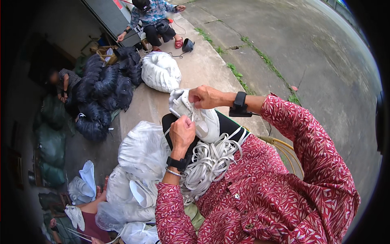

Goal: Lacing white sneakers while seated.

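The left hand point(182, 134) had its fingers curled closed in a pinch, a short white strand showing at their tips. The right hand point(206, 96) was bent over with its fingers tucked down against a white shoe upper point(209, 127); what those fingertips gripped, if anything, was hidden, so I could not tell. The upper lay between and under the two sets of fingers, its row of eyelets facing up. Just below the fingers, toward the body, a tangled heap of flat white laces point(211, 160) rested on the dark-trousered lap. Left of the left fingers, clear plastic bags point(143, 148) full of white pieces were piled close by, and beyond them, farther to the left and lower, another person's bare leg and a hand with white laces showed at the edge. Ahead of the right fingers, a rounded white bundle point(161, 72) sat on the concrete ledge point(195, 53). Farther ahead and to the left lay stacked dark bundles point(101, 89), with a person in a striped top beside them. Farthest ahead of the fingers, a person in a blue patterned shirt point(151, 15) sat near a dark bucket point(188, 45).
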Demonstrator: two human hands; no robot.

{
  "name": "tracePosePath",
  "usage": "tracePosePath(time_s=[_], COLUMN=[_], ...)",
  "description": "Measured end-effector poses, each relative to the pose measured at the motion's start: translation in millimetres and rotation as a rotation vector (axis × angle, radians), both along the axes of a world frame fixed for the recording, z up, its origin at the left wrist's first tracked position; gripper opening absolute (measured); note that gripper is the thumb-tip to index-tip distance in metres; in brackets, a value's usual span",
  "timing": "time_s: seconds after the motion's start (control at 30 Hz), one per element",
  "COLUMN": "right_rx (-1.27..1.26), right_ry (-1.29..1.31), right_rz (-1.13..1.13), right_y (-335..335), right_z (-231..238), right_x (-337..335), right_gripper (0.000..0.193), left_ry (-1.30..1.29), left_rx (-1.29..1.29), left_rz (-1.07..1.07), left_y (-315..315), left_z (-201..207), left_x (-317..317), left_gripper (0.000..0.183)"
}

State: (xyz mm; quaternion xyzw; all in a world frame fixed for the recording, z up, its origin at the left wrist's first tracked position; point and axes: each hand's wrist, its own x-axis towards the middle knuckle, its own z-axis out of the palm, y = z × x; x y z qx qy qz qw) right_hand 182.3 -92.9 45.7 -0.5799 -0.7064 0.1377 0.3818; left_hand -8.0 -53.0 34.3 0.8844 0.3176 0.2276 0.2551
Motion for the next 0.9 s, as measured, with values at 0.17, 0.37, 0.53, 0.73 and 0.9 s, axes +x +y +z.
tracePosePath(time_s=[0.17, 0.37, 0.53, 0.73, 0.9], right_rx=[0.087, 0.047, 0.141, -0.056, -0.016], right_ry=[-0.080, -0.342, -0.106, 0.263, 0.197], right_rz=[0.195, 0.193, 0.086, -0.073, -0.024], right_y=[-2.2, -6.6, -14.1, -26.7, -25.0], right_z=[15.7, 8.9, -7.1, -21.7, -14.5], right_x=[-5.6, -17.4, -11.3, -18.5, -19.3], right_gripper=[0.012, 0.009, 0.012, 0.007, 0.009], left_ry=[-0.015, -0.156, -0.105, -0.088, -0.086], left_rx=[0.266, 0.277, 0.132, 0.216, 0.288], left_rz=[0.045, -0.026, 0.090, 0.036, 0.041], left_y=[-2.6, -2.4, 7.4, 14.9, 17.1], left_z=[-0.9, 2.6, -3.2, -12.8, -13.1], left_x=[1.6, 1.7, -13.6, -14.9, -12.4], left_gripper=[0.012, 0.009, 0.013, 0.014, 0.012])
